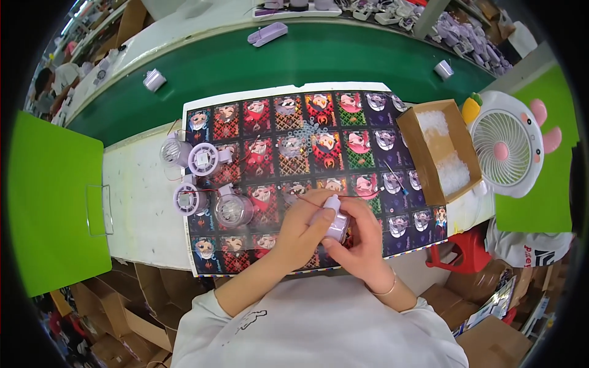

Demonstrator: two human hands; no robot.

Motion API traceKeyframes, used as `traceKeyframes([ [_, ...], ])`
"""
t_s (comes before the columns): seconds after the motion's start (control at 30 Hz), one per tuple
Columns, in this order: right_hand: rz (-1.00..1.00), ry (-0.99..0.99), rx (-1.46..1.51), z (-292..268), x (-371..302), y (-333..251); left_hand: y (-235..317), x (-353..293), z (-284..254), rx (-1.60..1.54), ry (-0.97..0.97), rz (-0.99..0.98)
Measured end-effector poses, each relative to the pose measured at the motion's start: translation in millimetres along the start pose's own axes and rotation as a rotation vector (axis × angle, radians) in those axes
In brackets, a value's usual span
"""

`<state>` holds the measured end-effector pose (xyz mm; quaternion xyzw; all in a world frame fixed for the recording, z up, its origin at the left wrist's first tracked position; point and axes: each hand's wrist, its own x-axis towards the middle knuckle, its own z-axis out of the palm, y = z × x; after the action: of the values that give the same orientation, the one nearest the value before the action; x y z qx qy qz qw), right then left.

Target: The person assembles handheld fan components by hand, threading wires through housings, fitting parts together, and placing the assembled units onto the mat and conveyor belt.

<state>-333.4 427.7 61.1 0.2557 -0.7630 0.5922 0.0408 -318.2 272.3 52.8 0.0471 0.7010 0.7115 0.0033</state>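
A person in a white short-sleeved top works at a white tabletop (138, 202) mostly covered by a glossy paper sheet (264, 142) printed with rows of colourful cartoon cards. Above the sheet, near the tabletop's near edge and a little right of its middle, both hands close around a pale lilac plastic cylinder (337, 228) with a narrow neck pointing toward the far edge. The left hand (308, 226) grips its left side, the thumb laid across it; the right hand (361, 238) cups its right side with curled fingers, its thumb pressing near the base. Thin dark red wires (362, 196) stretch out from behind the fingers toward the right, ending in a small white connector. Toward the tabletop's left edge sit four lilac round fan units with clear plastic cups (204, 159), clustered close together with loose wires. Nearer the far edge, about midway across, lies a scattered patch of small greyish rings (308, 133). To the right is a slim screwdriver with a blue handle (404, 191), and beside it, along the right edge, an open brown cardboard box (421, 161) holding two heaps of small translucent white pieces (454, 175). Just past the box stands a large white fan with pink ears (503, 146).
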Motion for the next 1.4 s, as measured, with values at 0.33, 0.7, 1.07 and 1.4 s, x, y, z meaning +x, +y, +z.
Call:
traceKeyframes([
  [0.33,0.059,0.061,0.034,-2,-5,4,-5,5,10,-0.148,-0.013,-0.033],
  [0.7,0.073,0.017,0.09,4,-6,9,2,0,8,-0.146,0.071,-0.115],
  [1.07,-0.009,-0.518,-0.149,-16,32,7,-5,-26,-20,0.667,0.054,0.344],
  [1.4,-0.259,-0.451,-0.569,27,116,56,14,-14,-22,0.529,0.105,0.464],
])
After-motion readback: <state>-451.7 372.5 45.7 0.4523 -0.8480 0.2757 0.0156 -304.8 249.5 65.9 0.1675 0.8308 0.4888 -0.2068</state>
